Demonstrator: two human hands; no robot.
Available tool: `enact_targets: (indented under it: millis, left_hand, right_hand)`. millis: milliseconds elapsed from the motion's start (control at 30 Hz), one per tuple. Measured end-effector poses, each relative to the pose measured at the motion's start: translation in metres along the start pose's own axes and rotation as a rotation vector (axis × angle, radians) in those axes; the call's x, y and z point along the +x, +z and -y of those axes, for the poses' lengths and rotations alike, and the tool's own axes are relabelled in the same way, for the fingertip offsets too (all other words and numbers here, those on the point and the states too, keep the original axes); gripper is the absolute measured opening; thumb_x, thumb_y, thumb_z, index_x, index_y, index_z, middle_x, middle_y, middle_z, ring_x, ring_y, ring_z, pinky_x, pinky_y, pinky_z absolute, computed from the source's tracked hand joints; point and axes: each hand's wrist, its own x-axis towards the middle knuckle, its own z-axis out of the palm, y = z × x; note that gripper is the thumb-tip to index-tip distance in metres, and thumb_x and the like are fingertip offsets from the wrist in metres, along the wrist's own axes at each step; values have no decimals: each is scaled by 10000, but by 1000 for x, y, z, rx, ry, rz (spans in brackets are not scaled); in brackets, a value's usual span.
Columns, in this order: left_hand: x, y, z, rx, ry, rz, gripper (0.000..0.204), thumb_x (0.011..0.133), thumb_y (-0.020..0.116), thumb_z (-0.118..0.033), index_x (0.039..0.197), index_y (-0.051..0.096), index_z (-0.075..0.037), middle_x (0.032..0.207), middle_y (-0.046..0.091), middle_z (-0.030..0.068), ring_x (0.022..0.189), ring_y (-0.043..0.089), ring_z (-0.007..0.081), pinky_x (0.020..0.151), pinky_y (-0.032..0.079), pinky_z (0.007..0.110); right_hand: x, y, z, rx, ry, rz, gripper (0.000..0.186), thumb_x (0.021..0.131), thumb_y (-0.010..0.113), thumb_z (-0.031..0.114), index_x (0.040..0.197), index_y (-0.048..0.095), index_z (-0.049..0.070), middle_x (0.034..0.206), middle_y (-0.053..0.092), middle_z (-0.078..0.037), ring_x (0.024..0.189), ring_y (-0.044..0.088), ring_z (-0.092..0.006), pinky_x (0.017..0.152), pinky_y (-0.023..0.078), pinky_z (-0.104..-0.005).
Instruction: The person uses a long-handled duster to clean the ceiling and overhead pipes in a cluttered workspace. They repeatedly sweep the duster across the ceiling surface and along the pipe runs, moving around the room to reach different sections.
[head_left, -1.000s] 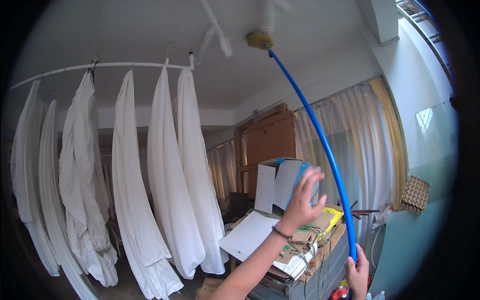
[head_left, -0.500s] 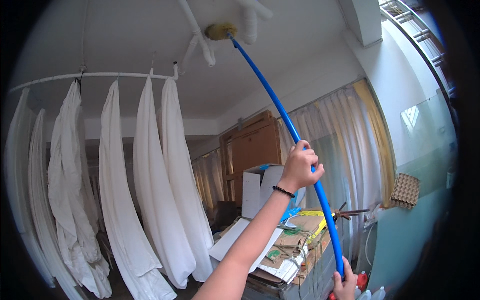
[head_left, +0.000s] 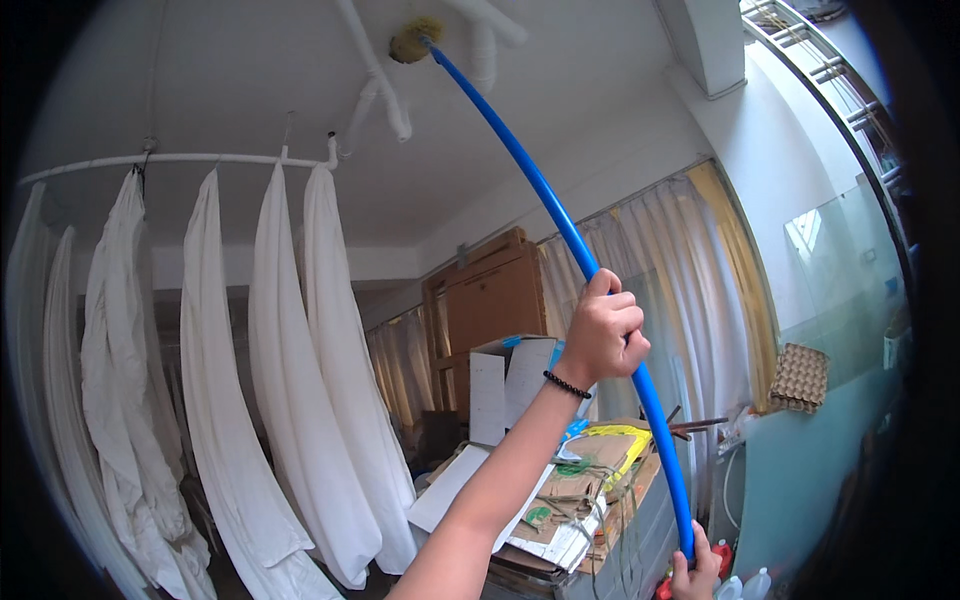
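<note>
Since the earlier frame the left hand (head_left: pixel 602 332) has gone from open beside the blue pole (head_left: pixel 560 225) to closed around it, and the yellow duster head (head_left: pixel 415 40) at the top of the pole has moved to the left across the ceiling (head_left: pixel 230 80). Now the left hand grips the pole firmly at about its middle, the fingers wrapped fully around it, with a dark bead bracelet (head_left: pixel 568 385) on the wrist. The right hand (head_left: pixel 695 570) holds the lower end of the same pole, near the bottom edge of the view; its grip is also closed on the pole, though only part of this hand can be seen. The pole rises from the lower right up to the far left, and its duster head touches the ceiling just beside the white pipes (head_left: pixel 385 85). On the left, several white cloths (head_left: pixel 290 380) hang from a curved white rail (head_left: pixel 180 158). Behind the left forearm there is a pile of cardboard and papers (head_left: pixel 570 480), and farther away stands a wooden cabinet (head_left: pixel 490 300). Pale curtains (head_left: pixel 690 290) cover the window on the right, and an egg tray (head_left: pixel 800 378) sits near the glass panel (head_left: pixel 840 270).
</note>
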Motion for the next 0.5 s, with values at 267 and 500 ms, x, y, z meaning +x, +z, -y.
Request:
enact_targets:
  millis: [267, 500]
  left_hand:
    - [10, 5, -26, -89, 73, -67, 129, 581, 563, -166, 539, 475, -82, 593, 456, 58, 773, 463, 291, 709, 448, 380]
    - [-7, 22, -19, -85, 64, -63, 118, 596, 555, -156, 535, 482, -86, 587, 466, 57, 753, 456, 285, 692, 439, 372]
  right_hand:
    - [-25, 4, -30, 90, -42, -57, 461, 922, 615, 69, 1364, 533, -34, 709, 542, -19, 583, 489, -83, 534, 416, -270]
    - [-28, -7, -42, -77, -74, 15, 489, 926, 639, 104, 1401, 544, 31, 697, 615, -48, 592, 555, -138, 632, 495, -295]
